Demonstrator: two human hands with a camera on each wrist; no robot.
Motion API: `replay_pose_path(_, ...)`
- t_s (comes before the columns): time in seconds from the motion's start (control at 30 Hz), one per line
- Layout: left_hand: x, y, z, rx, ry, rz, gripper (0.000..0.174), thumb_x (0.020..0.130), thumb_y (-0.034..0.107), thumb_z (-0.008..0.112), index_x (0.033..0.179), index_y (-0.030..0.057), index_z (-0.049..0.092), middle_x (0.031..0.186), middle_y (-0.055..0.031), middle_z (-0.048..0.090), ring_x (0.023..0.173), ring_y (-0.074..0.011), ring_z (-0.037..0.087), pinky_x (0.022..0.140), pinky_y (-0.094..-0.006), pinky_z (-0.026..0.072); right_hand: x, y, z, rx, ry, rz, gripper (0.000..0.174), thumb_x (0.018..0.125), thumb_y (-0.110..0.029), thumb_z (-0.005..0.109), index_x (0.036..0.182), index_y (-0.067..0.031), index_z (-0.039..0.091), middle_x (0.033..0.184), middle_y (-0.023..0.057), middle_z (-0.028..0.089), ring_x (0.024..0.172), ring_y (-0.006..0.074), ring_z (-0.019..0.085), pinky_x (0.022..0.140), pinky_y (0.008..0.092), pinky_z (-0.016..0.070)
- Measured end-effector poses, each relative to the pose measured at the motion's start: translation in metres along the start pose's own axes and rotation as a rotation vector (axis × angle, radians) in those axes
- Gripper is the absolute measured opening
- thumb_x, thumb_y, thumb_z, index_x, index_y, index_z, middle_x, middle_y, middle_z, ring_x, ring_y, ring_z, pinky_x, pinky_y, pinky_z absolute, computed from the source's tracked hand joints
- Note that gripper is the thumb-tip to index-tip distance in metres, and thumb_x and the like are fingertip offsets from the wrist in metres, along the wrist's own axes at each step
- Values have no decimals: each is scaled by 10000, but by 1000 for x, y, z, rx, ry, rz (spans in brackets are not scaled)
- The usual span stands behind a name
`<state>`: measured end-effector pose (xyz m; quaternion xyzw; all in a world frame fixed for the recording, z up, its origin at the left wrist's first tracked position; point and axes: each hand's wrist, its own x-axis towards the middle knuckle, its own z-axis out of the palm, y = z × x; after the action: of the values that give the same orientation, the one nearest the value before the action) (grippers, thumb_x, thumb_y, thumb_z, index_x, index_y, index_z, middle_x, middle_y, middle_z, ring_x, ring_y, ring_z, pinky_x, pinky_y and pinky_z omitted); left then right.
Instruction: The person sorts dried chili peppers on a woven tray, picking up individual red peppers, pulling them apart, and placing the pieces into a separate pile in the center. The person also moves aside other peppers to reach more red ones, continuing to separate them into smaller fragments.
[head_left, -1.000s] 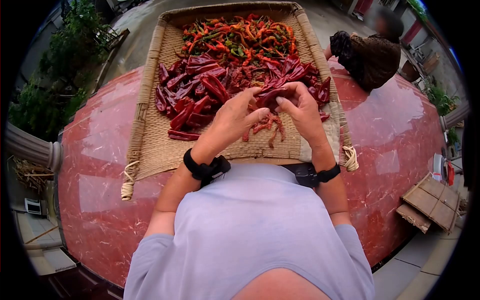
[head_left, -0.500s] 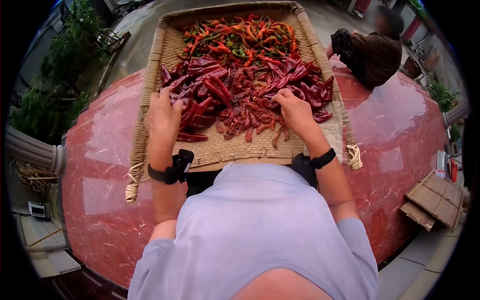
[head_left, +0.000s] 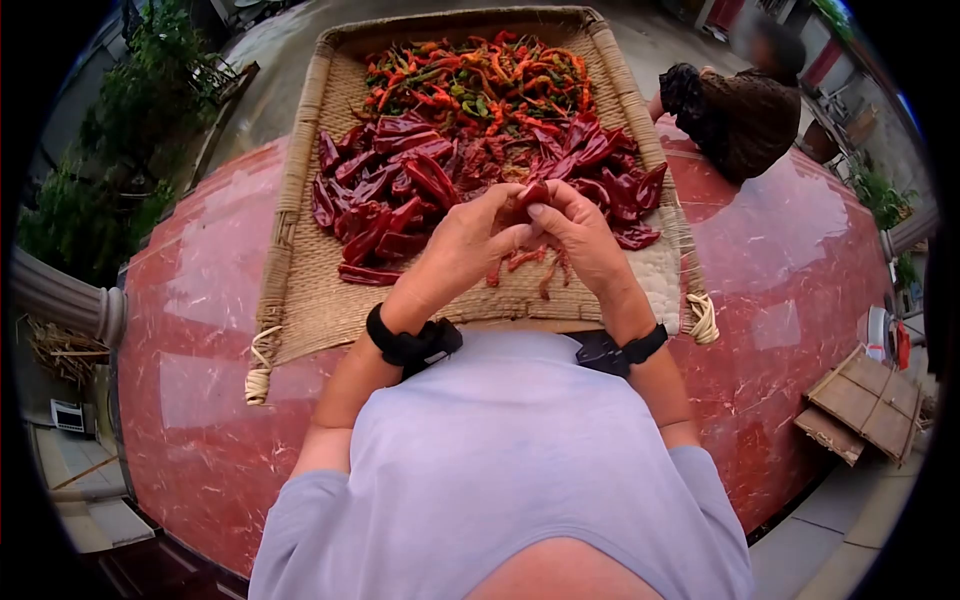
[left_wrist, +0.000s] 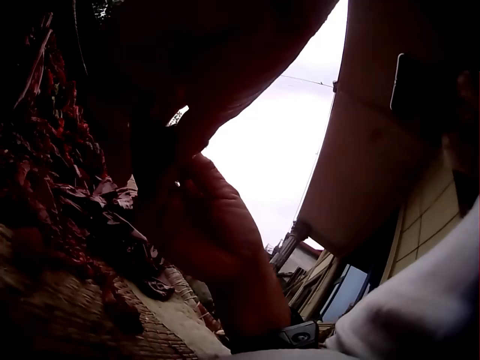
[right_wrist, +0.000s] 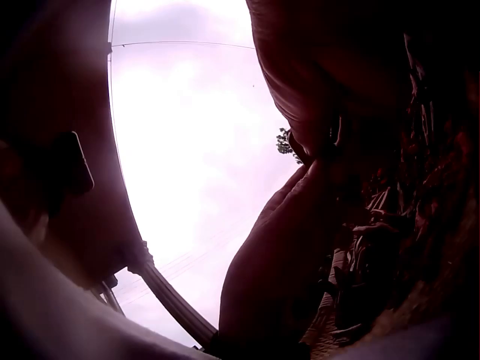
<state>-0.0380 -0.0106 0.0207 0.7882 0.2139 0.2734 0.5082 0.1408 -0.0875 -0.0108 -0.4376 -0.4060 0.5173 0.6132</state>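
Over the near middle of a woven tray (head_left: 300, 290), both hands meet at a dark red dried chili pepper (head_left: 534, 194). My left hand (head_left: 455, 245) pinches it from the left with fingertips and thumb. From the other side, my right hand (head_left: 592, 245) grips it, fingers curled over and thumb in front. Large glossy red peppers (head_left: 375, 200) are heaped left of the hands, and more wrinkled red peppers (head_left: 590, 150) lie to the right. Behind and below the hands are small shrivelled pepper pieces (head_left: 490, 165). The wrist views are dark, showing the hands close together in silhouette.
Thin orange, red and green chilies (head_left: 480, 75) cover the tray's far end. The tray stands above a red marble floor (head_left: 780, 330). A person (head_left: 745, 110) crouches beyond the tray's right edge. Flattened boards (head_left: 865, 400) lie at the far right.
Half a second ago the hands were apart, the left at the left heap and the right at the right peppers. They have come together again, now around a pepper.
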Motion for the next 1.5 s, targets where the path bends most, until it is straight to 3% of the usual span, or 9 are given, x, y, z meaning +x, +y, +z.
replay_pose_path(0.1,-1,-3,-11,202,23,-67,325,916,174,692,1209,37,661,985,-157,743,858,-289,724,758,-363,552,-3,0,-3,-137,47,-35,226,977,-147,681,1177,-54,630,1045,25,696,797,86,669,720,231,537)
replay_pose_path(0.13,-4,5,-17,256,81,-102,252,915,163,675,1138,45,690,954,-162,741,849,-293,722,740,-376,546,-4,-1,-5,-215,84,-57,249,960,-145,699,1181,-53,632,1072,35,691,794,98,674,725,242,539)
replay_pose_path(0.17,-6,1,-26,352,128,-82,247,945,108,669,1170,7,665,853,-51,704,718,-93,611,662,-268,496,-5,-3,-11,-464,177,-111,278,938,-141,713,1191,-59,632,1117,48,675,805,114,679,738,256,539)
replay_pose_path(0.33,-21,-6,-79,787,410,-288,291,911,242,652,1153,82,672,857,-128,708,755,-265,674,729,-385,519,-8,-3,-53,-1170,522,-243,357,883,-120,716,1228,-109,625,1252,92,593,926,272,681,814,387,547)
replay_pose_path(0.43,-33,-18,-93,1058,583,-236,299,894,210,685,1170,99,664,1117,-149,642,998,-364,662,832,-463,524,-3,0,-61,-1342,561,-259,322,891,-118,693,1205,-140,628,1189,83,592,968,334,660,811,454,543)
replay_pose_path(0.6,-31,-9,-76,773,377,-149,314,895,221,702,1173,82,655,1118,-147,617,961,-350,661,827,-455,531,6,4,-65,-1565,480,-232,290,873,-126,699,1158,-157,658,1097,80,600,944,332,666,787,460,540)
replay_pose_path(1.07,-2,4,-5,-52,-67,-61,246,924,110,701,1137,-3,652,972,-133,713,841,-224,701,737,-319,539,-17,-12,2,-420,12,-37,238,933,-86,725,1147,-19,646,1036,-1,625,883,68,620,764,216,504)
replay_pose_path(1.27,-22,2,-60,288,263,-99,144,961,89,672,1087,19,664,855,0,637,783,-53,575,696,-219,477,-13,-17,-48,-974,447,-221,299,881,-146,737,1165,-79,668,1071,84,638,871,209,664,804,344,539)
replay_pose_path(1.5,-31,-25,-105,975,675,98,249,858,133,730,1093,61,688,1023,-140,674,994,-321,609,913,-427,480,1,-12,-90,-1432,602,-158,429,867,-138,710,1285,-140,614,1114,88,629,1025,318,646,874,431,523)
